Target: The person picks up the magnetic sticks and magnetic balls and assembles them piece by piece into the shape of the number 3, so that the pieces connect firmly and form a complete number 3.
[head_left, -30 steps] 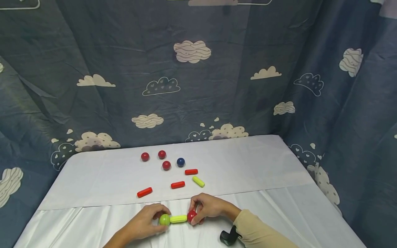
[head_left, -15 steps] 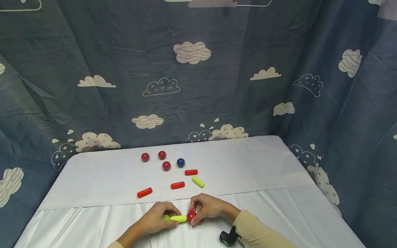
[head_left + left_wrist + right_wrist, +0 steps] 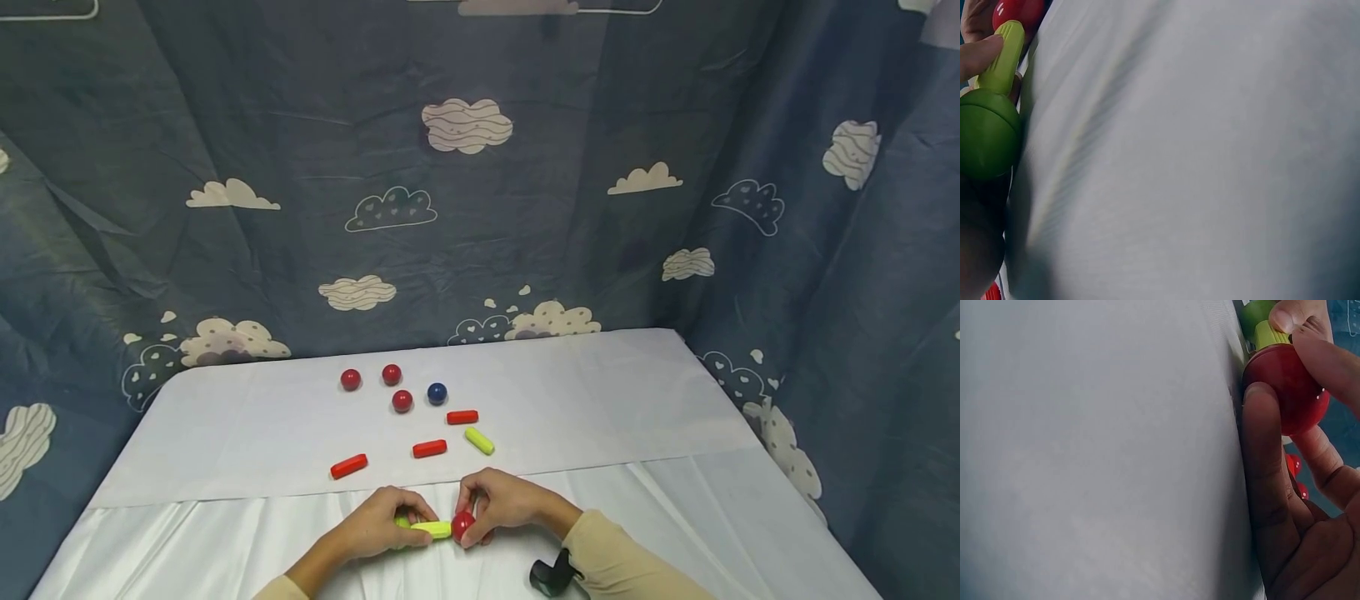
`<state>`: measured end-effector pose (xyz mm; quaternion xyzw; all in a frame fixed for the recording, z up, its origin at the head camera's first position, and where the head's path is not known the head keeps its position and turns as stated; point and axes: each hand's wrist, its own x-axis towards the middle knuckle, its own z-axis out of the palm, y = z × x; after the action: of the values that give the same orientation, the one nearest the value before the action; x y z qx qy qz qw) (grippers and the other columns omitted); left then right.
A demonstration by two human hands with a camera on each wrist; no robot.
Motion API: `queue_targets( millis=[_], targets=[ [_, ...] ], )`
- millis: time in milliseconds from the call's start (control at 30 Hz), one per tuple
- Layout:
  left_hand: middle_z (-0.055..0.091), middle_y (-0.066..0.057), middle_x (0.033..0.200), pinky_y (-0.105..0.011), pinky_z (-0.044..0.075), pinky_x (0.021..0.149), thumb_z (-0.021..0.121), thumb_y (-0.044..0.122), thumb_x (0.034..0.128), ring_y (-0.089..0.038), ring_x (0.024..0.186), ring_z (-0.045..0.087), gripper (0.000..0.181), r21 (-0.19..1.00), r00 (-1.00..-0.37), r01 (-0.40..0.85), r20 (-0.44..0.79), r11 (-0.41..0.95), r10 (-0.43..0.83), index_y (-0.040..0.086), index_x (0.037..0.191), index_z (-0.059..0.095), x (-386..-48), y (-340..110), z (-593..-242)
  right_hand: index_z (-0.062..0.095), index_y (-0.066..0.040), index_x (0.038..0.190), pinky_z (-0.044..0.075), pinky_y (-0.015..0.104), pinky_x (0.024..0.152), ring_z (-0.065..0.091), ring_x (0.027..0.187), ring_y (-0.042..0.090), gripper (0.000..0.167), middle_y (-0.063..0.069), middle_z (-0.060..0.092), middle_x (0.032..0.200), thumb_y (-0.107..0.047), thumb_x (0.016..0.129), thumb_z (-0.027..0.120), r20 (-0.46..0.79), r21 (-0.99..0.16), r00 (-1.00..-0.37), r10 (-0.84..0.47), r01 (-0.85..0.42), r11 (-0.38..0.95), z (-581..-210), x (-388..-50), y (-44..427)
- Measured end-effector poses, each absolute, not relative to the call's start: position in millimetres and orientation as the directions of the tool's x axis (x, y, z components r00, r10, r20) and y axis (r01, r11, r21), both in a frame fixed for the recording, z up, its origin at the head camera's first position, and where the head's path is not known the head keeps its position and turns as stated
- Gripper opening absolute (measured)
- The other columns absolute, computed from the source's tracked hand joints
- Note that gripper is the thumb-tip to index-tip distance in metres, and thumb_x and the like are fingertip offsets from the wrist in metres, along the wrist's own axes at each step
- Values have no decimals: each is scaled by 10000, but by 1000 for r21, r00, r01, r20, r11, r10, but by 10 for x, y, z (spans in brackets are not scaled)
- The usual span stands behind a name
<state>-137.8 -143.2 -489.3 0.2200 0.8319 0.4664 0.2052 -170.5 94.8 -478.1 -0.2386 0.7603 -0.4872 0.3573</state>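
Note:
Near the front of the table my left hand (image 3: pixel 378 523) pinches a yellow-green ribbed rod (image 3: pixel 432 529) between thumb and fingers. A green ball (image 3: pixel 988 134) sits on the rod's left end, mostly covered by that hand in the head view. At the rod's other end is a red ball (image 3: pixel 462 525), touching it. My right hand (image 3: pixel 502 504) grips this red ball between thumb and fingers, as the right wrist view also shows. Rod and balls lie in one line, low over the white cloth.
Beyond the hands lie red rods (image 3: pixel 430 449) and a loose yellow-green rod (image 3: pixel 479 440). Farther back are several red balls (image 3: pixel 402 401) and a blue ball (image 3: pixel 437 393). A white cloth (image 3: pixel 600 417) covers the table; a dark cloud-print curtain (image 3: pixel 525 225) stands behind.
My left hand has moved right, from the green ball onto the yellow-green rod, and now pinches it. The right hand stays on the red ball.

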Motion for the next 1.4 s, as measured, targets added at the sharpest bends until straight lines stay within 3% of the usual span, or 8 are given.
queue_targets(
  millis=[733,967,1167,1400],
  targets=[
    [588,67,772,-212,390,616,779,194,797,-57,699,498,138,870,-821,158,-147,468,551,149,920,735,-1405,-1437,-4927,635,-58,937,502,238,527,562,564,109,271,34,594,866,-5,732,805,-282,-905,-659,-698,-58,420,-4728,-1747,1013],
    [591,71,767,-208,388,618,775,199,797,-48,698,495,138,869,-821,165,-141,467,554,150,920,738,-1399,-1439,-4922,611,-7,995,516,306,547,599,592,180,308,70,576,914,-52,756,801,-194,-894,-785,-589,-106,436,-4639,-1931,1151],
    [588,62,776,-207,383,622,775,191,799,-57,705,494,135,873,-818,148,-156,465,553,150,921,734,-1403,-1427,-4904,612,-50,1018,465,290,536,542,604,165,337,60,561,912,-77,748,811,-137,-860,-907,-398,-91,503,-4606,-2108,1171],
    [592,54,781,-204,382,614,776,190,799,-64,706,494,138,877,-819,132,-165,461,549,147,923,731,-1387,-1421,-4902,641,-67,1019,421,261,524,478,651,159,358,51,559,867,-65,716,831,-119,-822,-951,-286,-68,566,-4682,-2227,1087]
  ],
)
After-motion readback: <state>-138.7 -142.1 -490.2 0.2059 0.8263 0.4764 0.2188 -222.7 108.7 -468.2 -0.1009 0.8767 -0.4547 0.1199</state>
